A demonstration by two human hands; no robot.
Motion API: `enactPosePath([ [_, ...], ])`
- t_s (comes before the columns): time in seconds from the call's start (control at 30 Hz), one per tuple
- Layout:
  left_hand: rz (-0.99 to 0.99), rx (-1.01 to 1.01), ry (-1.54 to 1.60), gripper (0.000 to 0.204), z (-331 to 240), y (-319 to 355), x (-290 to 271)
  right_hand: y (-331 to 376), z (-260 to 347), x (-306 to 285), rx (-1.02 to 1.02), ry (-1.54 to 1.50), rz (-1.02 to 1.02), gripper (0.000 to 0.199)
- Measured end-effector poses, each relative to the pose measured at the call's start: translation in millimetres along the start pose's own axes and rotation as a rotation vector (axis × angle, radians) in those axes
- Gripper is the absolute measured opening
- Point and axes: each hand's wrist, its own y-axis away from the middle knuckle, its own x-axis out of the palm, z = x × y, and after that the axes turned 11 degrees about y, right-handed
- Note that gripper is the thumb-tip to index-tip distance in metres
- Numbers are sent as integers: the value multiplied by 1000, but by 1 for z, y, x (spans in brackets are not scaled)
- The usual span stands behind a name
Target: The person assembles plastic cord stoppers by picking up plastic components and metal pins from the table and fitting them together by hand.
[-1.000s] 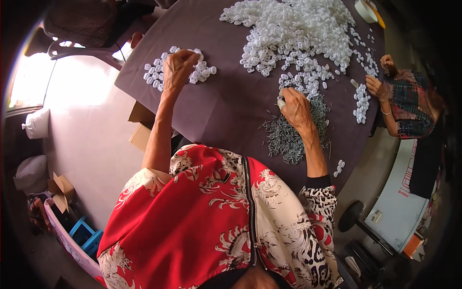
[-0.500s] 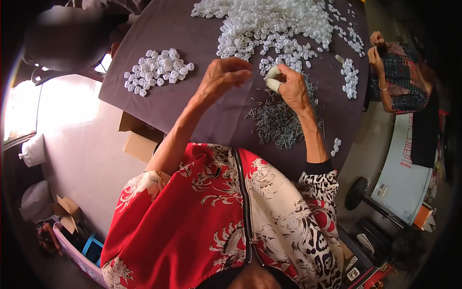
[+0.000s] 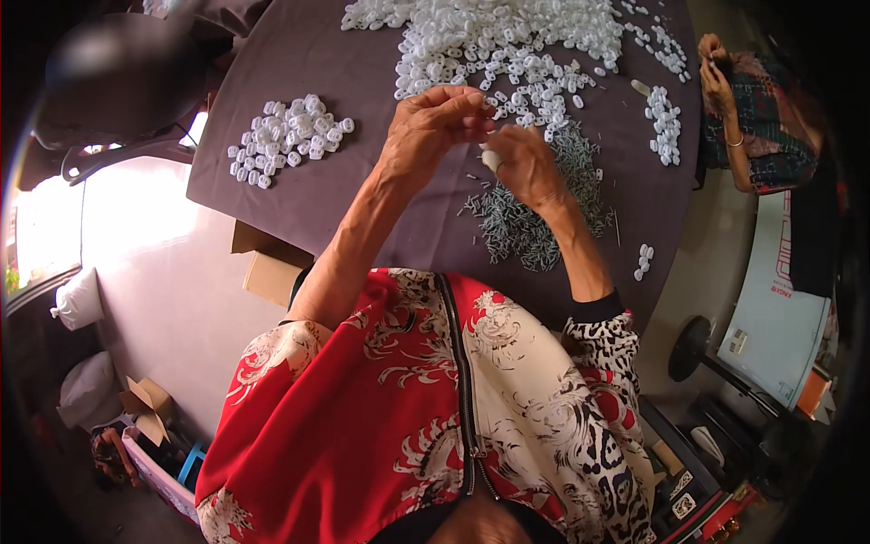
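Note:
My left hand [image 3: 435, 127] is raised over the dark tablecloth, thumb and fingers pinched together; what sits at the fingertips is too small to make out. Close beside it, fingertips almost meeting, my right hand [image 3: 528, 168] is curled closed, with a pale finger cover [image 3: 491, 160] on one digit. Its grip is hidden from view. Beneath and beside the right hand spreads a heap of small grey screws [image 3: 521, 227]. Just beyond both hands lie loose white oval plastic pieces [image 3: 544, 95] with holes, trailing from a large pile [image 3: 507, 32].
A separate group of white pieces [image 3: 292, 136] lies at left. Smaller groups sit on the right, one farther back [image 3: 664, 127] and one near the edge [image 3: 643, 263]. Another person's hands [image 3: 714, 72] are at the table's right side. A cardboard box [image 3: 272, 276] stands below the left edge.
My hands have come closer together. The left hand has risen slightly and pinched at its fingertips; the right has curled inward and turned. The whole view has shifted a little.

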Motion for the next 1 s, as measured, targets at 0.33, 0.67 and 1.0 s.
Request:
enactPosePath([
  [0.33,50,13,18,12,-12,6,17,-2,4,4,-86,33,67,14],
  [0.67,160,53,42,11,-12,6,73,-20,6,-117,317,-1017,-298,16],
  [1.0,256,101,2,11,-8,9,110,-30,14,-175,221,-757,-237,28],
])
